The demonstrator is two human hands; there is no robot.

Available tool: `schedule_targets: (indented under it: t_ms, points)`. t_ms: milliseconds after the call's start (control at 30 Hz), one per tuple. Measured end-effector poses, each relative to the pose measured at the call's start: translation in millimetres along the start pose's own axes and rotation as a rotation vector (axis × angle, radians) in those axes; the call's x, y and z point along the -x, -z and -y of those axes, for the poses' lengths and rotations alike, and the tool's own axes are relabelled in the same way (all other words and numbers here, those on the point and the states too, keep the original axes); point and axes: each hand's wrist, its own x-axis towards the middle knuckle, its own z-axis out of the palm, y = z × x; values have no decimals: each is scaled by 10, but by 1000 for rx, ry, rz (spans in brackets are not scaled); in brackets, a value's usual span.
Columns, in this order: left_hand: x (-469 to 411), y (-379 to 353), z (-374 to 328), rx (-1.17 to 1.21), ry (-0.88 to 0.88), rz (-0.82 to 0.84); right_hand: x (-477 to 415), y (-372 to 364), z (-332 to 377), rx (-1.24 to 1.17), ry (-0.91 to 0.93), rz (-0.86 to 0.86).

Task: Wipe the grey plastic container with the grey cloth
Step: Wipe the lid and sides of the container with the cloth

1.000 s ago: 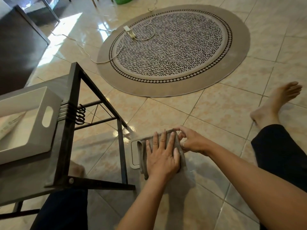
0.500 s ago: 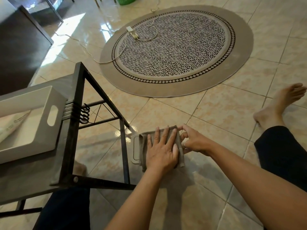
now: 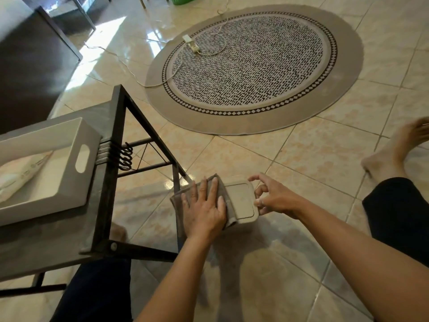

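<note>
The left hand (image 3: 204,205) lies flat and open, palm pressing the grey cloth (image 3: 226,201) onto the left part of the grey plastic container (image 3: 242,202), which sits on the tiled floor (image 3: 301,159) beside a black table leg (image 3: 177,180). The right hand (image 3: 276,197) pinches the container's right edge with its fingertips. To wipe well, keep even pressure, sweep across the whole top, and hold that edge firmly. The container's sides and the part under the cloth are hidden.
</note>
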Motion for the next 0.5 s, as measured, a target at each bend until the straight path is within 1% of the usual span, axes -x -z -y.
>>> schedule_targets:
  t_ms: [100,167,233,333,433,500]
  points:
    - [135,-15,59,8,78,-67,17,-1,28,21,-1,-4]
    - [236,-49,31,-6,96,-81,19,-20,48,43,2,-9]
    - [335,-91,-40,-25,54,-61,15,-27,68,56,1,-17]
    - [442,-124,-193,-32,-62,-50,14,-25,94,50,-9,-10]
    - [404,-148,-390,-5,-149,-57,11,-11,100,29,-15,1]
    - [306,-157,-499,-27,-180,-33,9,-5,89,6,-20,14]
